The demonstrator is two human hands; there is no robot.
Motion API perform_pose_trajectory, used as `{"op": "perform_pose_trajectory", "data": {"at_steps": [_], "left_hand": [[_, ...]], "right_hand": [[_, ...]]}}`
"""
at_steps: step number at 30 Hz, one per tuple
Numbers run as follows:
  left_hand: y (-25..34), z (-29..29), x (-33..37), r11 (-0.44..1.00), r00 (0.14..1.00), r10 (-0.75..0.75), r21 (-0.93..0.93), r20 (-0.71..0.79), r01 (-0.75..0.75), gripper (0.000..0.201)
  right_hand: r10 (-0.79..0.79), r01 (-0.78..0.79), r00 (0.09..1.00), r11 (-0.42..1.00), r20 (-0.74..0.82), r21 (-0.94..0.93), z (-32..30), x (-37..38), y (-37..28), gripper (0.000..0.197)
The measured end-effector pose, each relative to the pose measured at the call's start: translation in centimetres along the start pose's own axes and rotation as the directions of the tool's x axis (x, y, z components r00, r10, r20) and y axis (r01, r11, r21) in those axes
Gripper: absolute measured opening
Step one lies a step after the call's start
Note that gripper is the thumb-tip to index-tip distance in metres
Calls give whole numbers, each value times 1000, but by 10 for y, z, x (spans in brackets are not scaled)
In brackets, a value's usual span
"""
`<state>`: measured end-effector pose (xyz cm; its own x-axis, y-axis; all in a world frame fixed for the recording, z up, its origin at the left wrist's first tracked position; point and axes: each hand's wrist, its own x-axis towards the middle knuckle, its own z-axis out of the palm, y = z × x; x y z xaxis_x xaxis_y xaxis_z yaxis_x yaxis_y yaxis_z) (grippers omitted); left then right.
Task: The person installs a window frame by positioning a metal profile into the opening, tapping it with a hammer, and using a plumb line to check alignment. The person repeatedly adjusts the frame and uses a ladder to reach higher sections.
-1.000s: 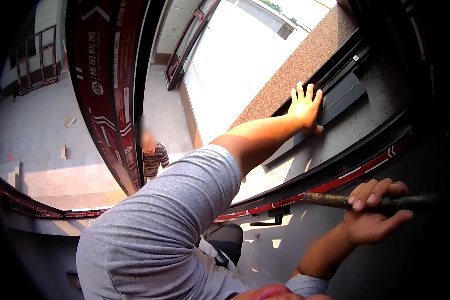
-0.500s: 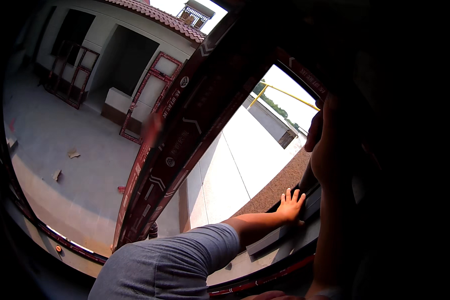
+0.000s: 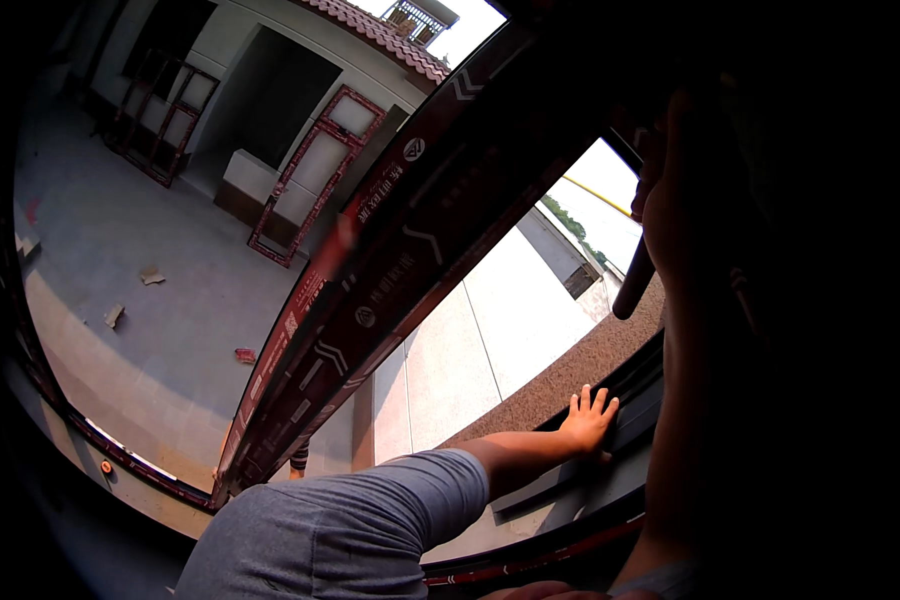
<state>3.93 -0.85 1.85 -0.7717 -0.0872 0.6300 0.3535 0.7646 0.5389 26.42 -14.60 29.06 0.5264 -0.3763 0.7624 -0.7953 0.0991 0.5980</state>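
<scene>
My left hand (image 3: 589, 424) lies with spread fingers on the dark lower rail (image 3: 632, 425) of a window opening; its grey-sleeved arm crosses from the lower left. My right hand (image 3: 662, 215) is raised in deep shadow at the opening's right side. Its fingers seem closed round a dark, round-ended handle-like piece (image 3: 634, 287), whose lower end sticks out below the hand; its kind I cannot make out. Left of both hands, a thick dark-red window post (image 3: 380, 270) in printed protective film slants across the view.
Outside, film-wrapped frames (image 3: 320, 180) lean on a pale building (image 3: 260, 170). Scraps (image 3: 151, 275) lie on the concrete yard (image 3: 140, 235). Striped cloth (image 3: 299, 458) of another person shows behind the post's foot. A brown granite-like ledge (image 3: 540, 395) borders the opening.
The view has shifted a little, so the post sits farther right. More of the dark handle-like piece shows below my right hand. My left hand stays on the rail.
</scene>
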Motion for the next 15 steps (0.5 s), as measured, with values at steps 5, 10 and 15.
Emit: {"op": "perform_pose_trajectory", "data": {"at_steps": [5, 10, 15], "left_hand": [[6, 0, -1, 1000, 1000, 7, 0, 11, -7, 129], [0, -1, 0, 1000, 1000, -14, 1, 13, 14, 129], [-13, 48, 24, 999, 993, 39, -6, -112, -40, 128]], "right_hand": [[54, -58, 995, 998, 80, 40, 0, 3, 8, 63], [107, -98, 993, 985, 55, -144, -27, -40, -21, 55], [297, -287, 950, 952, 92, -108, -42, -59, -39, 26]]}}
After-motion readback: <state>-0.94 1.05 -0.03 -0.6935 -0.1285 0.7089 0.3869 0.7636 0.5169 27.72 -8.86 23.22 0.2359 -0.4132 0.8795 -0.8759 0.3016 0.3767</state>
